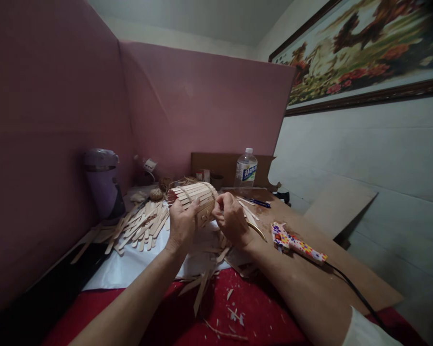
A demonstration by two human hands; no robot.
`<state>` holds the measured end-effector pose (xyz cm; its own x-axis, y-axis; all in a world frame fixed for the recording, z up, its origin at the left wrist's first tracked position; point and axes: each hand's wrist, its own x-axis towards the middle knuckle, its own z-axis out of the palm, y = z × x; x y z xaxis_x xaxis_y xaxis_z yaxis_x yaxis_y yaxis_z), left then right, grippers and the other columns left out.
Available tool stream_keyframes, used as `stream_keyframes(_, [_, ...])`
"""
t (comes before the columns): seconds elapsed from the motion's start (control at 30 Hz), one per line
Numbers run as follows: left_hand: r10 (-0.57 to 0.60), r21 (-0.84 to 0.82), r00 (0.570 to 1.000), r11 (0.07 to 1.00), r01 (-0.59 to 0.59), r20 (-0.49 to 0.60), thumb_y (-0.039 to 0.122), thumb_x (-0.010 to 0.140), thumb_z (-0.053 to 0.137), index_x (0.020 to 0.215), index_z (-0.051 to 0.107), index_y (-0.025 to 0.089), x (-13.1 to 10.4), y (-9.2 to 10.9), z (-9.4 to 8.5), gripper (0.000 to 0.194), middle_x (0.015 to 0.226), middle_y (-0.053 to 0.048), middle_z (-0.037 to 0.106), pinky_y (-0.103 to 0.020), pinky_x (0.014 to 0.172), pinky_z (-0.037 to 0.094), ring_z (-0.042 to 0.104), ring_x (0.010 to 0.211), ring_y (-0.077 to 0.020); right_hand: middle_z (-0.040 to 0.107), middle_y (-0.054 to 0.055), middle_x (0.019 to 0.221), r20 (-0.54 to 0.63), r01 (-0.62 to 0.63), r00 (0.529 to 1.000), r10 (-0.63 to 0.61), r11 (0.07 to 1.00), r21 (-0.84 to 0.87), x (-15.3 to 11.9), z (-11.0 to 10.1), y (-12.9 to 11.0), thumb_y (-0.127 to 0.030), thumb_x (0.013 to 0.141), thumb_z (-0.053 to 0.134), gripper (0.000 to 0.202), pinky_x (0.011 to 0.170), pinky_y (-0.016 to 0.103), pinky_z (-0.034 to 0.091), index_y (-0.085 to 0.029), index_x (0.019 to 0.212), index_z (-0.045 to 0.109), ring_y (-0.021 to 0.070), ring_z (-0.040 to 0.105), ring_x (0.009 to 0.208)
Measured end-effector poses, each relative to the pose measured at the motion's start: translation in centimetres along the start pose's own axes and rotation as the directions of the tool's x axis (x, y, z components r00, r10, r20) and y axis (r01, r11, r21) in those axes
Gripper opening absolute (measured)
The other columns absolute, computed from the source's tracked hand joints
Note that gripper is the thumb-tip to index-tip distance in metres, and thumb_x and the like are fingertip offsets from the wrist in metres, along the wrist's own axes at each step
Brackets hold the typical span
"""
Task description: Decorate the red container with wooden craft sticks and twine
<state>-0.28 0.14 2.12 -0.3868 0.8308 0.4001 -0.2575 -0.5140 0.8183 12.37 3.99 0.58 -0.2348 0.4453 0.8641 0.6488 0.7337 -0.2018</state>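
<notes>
A rounded craft piece made of wooden craft sticks [198, 193] is held up above the table, its sticks lying side by side with twine [210, 189] running across them. My left hand [182, 223] grips it from the left, thumb along the near side. At its right end, my right hand [231, 216] has its fingers pinched together close to the edge; what sits between the fingertips is hidden. Loose craft sticks [144, 228] are heaped to the left of my left hand. Under my right wrist a gold-coloured curved handle [258, 230] shows in part.
Right of my right arm lies a flower-patterned glue gun [298, 245] with a black cord. A plastic bottle [246, 170], a blue pen [260, 203] and a ball of twine [156, 194] are farther back. A purple flask [104, 185] stands left. Scraps litter the red cloth [252, 307].
</notes>
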Motion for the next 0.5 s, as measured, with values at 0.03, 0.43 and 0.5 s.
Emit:
stream_keyframes(0.03, [-0.003,0.001,1.0,1.0,0.003,0.013,0.034,0.061,0.073,0.096,0.064,0.012,0.0,0.0,0.0,0.042,0.088,-0.01,0.071,-0.04,0.081,0.052,0.066,0.09,-0.0268,0.049,0.002,0.071,-0.003,-0.001,1.0,0.001,1.0,0.013,0.0,0.0,0.0,-0.013,0.078,0.04,0.007,0.063,0.028,0.041,-0.02,0.08,0.042,0.0163,0.047,0.065])
stream_keyframes(0.43, [-0.153,-0.172,0.988,0.973,0.153,0.017,0.032,0.061,0.072,0.096,0.06,0.009,0.4,1.4,0.1,0.044,0.089,-0.011,0.071,-0.042,0.077,0.053,0.068,0.079,-0.0255,0.055,0.004,0.08,-0.064,-0.071,0.995,0.08,0.99,0.122,0.4,-1.1,-0.2,-0.021,0.086,0.04,0.009,0.069,0.028,0.042,-0.018,0.088,0.048,0.0168,0.053,0.073])
stream_keyframes(0.5, [-0.125,-0.16,0.992,0.979,0.125,0.01,0.032,0.061,0.072,0.096,0.061,0.009,0.5,1.3,0.1,0.043,0.092,-0.012,0.07,-0.041,0.08,0.052,0.067,0.082,-0.0253,0.057,0.005,0.08,-0.057,-0.1,0.993,0.108,0.988,0.115,0.7,-1.3,0.0,-0.024,0.089,0.041,0.012,0.069,0.028,0.042,-0.018,0.086,0.05,0.0174,0.054,0.074])
